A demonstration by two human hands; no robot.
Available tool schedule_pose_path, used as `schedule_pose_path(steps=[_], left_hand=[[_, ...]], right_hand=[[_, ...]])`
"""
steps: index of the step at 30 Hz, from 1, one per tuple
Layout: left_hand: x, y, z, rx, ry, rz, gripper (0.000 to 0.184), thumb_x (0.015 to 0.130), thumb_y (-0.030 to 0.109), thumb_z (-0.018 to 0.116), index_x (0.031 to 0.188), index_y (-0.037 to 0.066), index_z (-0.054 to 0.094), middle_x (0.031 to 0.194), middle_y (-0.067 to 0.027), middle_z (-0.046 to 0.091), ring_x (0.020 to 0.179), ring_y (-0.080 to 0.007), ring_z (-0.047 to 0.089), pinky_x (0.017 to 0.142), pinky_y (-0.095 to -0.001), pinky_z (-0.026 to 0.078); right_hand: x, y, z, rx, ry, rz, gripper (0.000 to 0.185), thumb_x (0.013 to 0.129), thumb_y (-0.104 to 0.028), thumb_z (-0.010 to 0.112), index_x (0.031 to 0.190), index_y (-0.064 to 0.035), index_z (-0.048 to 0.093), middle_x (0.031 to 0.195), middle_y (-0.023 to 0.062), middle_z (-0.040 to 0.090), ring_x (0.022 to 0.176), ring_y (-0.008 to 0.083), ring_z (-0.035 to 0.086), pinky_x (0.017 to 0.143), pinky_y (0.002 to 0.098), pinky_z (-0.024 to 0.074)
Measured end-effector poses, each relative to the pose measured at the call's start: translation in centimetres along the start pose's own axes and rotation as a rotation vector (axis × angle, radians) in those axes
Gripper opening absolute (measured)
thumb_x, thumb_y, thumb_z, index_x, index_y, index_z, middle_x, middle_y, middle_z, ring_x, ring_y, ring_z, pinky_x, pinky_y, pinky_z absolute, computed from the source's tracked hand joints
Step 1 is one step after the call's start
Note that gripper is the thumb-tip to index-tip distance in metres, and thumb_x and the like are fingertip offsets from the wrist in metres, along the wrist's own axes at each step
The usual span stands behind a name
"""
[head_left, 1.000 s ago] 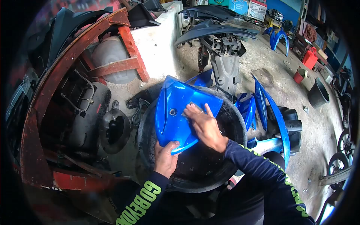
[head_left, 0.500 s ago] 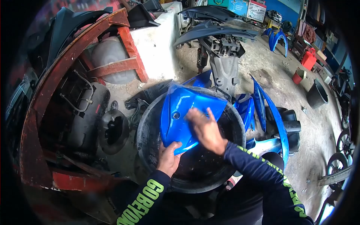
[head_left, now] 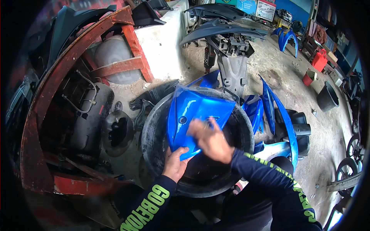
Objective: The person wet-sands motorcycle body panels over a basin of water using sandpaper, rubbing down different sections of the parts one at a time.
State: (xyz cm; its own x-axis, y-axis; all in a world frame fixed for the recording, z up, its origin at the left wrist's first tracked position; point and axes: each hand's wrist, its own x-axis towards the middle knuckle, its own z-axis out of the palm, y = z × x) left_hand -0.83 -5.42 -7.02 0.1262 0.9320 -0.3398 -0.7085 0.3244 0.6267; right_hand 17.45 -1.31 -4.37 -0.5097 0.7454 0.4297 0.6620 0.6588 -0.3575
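One blue panel [head_left: 200, 104] is gripped in my left hand [head_left: 174, 164] over the tub [head_left: 149, 133]; my right hand [head_left: 216, 144] blurs, moving, grip unclear.

Left hand [head_left: 175, 164] gripping bottom corner of glossy blue plastic body panel [head_left: 190, 111], thumb on face. Panel tilted above wide round black tub [head_left: 149, 148], small round hole near middle. Right hand [head_left: 211, 139] motion-blurred, over panel's right part; contact unclear. More blue plastic panels [head_left: 283, 115] on grey concrete floor [head_left: 320, 134], right of tub. Left: dark red wooden frame [head_left: 42, 100], grey cylindrical tank [head_left: 90, 119]. Beyond tub: black motorcycle frame section [head_left: 233, 69]. Far right: dark grey bucket [head_left: 327, 97], tipped.
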Motion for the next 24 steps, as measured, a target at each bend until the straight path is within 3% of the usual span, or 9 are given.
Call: schedule_pose_path(steps=[2,7,9,11,15,18,19,21,24], left_hand=[[-0.3,0.3,0.8,-0.001,0.004,-0.006,0.057,0.080,-0.008,0.056,0.135,0.006,0.048,0.126,-0.0129,0.058,0.118,-0.0300,0.058,0.104,-0.0535,0.046],[0.4,0.7,0.3,-0.022,-0.003,-0.012,0.059,0.079,-0.007,0.057,0.136,0.005,0.046,0.128,-0.0158,0.057,0.121,-0.0334,0.056,0.107,-0.0539,0.044],[0.2,0.5,0.3,-0.002,-0.030,0.008,0.058,0.080,-0.005,0.057,0.137,0.004,0.046,0.128,-0.0149,0.057,0.121,-0.0326,0.057,0.106,-0.0526,0.045],[0.3,0.2,0.3,0.030,-0.064,0.020,0.054,0.084,0.001,0.058,0.137,0.004,0.047,0.128,-0.0129,0.057,0.122,-0.0298,0.057,0.105,-0.0510,0.046],[1.2,0.5,0.5,-0.222,-0.069,-0.002,0.046,0.099,0.029,0.056,0.139,0.007,0.047,0.134,-0.0129,0.057,0.124,-0.0301,0.056,0.109,-0.0523,0.042],[0.5,0.7,0.8,-0.223,0.000,-0.010,0.053,0.102,0.044,0.048,0.139,0.006,0.047,0.134,-0.0125,0.058,0.127,-0.0313,0.054,0.109,-0.0532,0.041],[0.3,0.9,1.1,-0.226,0.005,-0.013,0.053,0.102,0.044,0.048,0.139,0.006,0.047,0.134,-0.0125,0.058,0.127,-0.0313,0.054,0.109,-0.0532,0.041],[0.4,1.5,1.7,-0.293,0.002,-0.030,0.051,0.103,0.043,0.047,0.138,0.006,0.048,0.135,-0.0124,0.058,0.127,-0.0314,0.053,0.110,-0.0532,0.039],[1.4,1.4,0.8,-0.320,-0.081,-0.017,0.054,0.104,0.047,0.041,0.138,0.007,0.049,0.137,-0.0127,0.057,0.128,-0.0314,0.052,0.111,-0.0544,0.038]], right_hand=[[1.9,2.1,-0.7,-0.020,0.057,0.159,0.042,0.086,-0.010,0.055,0.127,-0.0116,0.064,0.143,0.0109,0.054,0.137,0.0241,0.046,0.116,0.0563,0.0234],[-0.9,-2.1,0.4,0.192,-0.012,-0.003,0.040,0.088,-0.009,0.050,0.126,-0.0125,0.065,0.142,0.0124,0.054,0.138,0.0260,0.045,0.116,0.0583,0.0203],[1.3,1.1,-0.2,-0.017,-0.028,0.137,0.040,0.091,-0.009,0.047,0.128,-0.0129,0.064,0.144,0.0130,0.053,0.139,0.0257,0.045,0.115,0.0590,0.0209],[2.5,2.6,0.0,-0.062,0.169,0.199,0.042,0.089,-0.008,0.048,0.128,-0.0125,0.063,0.139,0.0128,0.057,0.138,0.0260,0.045,0.114,0.0579,0.0229],[-1.5,-3.9,0.3,0.128,0.008,-0.128,0.044,0.079,-0.007,0.061,0.122,-0.0083,0.065,0.134,0.0152,0.059,0.135,0.0300,0.048,0.114,0.0540,0.0290],[2.0,0.6,-0.1,-0.087,0.112,-0.021,0.039,0.078,-0.002,0.058,0.117,-0.0062,0.065,0.127,0.0165,0.061,0.128,0.0328,0.053,0.111,0.0544,0.0338],[3.6,1.5,-0.3,-0.102,0.279,-0.016,0.034,0.077,-0.002,0.058,0.110,-0.0017,0.064,0.119,0.0201,0.063,0.122,0.0353,0.055,0.108,0.0527,0.0366],[2.1,-0.9,0.2,0.179,0.161,-0.004,0.033,0.076,-0.003,0.058,0.108,0.0020,0.063,0.114,0.0228,0.063,0.119,0.0376,0.056,0.106,0.0495,0.0391],[0.4,-4.9,0.7,0.132,0.174,-0.276,0.031,0.075,0.002,0.055,0.105,0.0032,0.064,0.107,0.0215,0.064,0.110,0.0384,0.058,0.098,0.0452,0.0441]])
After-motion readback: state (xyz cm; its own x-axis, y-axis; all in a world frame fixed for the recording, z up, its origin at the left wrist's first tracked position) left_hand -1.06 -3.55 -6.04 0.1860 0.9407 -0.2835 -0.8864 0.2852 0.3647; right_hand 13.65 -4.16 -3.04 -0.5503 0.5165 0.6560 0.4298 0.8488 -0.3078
